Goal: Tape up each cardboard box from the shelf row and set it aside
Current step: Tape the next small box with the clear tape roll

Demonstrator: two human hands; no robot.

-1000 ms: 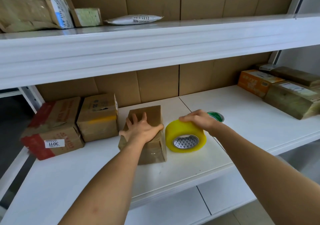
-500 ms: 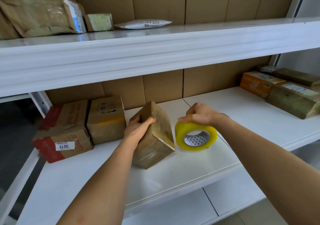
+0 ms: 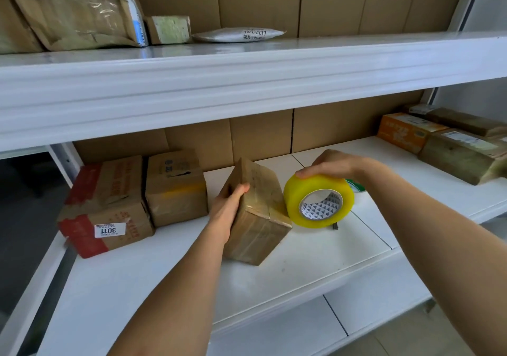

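A small brown cardboard box (image 3: 258,218) stands tilted on one edge in the middle of the white shelf (image 3: 274,279). My left hand (image 3: 226,210) grips its left side, thumb over the top edge. A fat roll of yellow packing tape (image 3: 318,200) stands on its rim just right of the box, almost touching it. My right hand (image 3: 333,165) holds the roll from above. Clear tape runs along the box's near seams.
Two more cardboard boxes stand at the shelf's left: one with red bands and a "3011" label (image 3: 107,207), one plain (image 3: 175,188). An orange box (image 3: 406,132) and wrapped parcels (image 3: 461,155) lie at the right. A green tape roll (image 3: 355,185) peeks behind my right wrist. The upper shelf (image 3: 247,81) overhangs.
My left hand has tipped the small box from lying flat up onto its edge. My right hand has brought the tape roll a little closer to the box.
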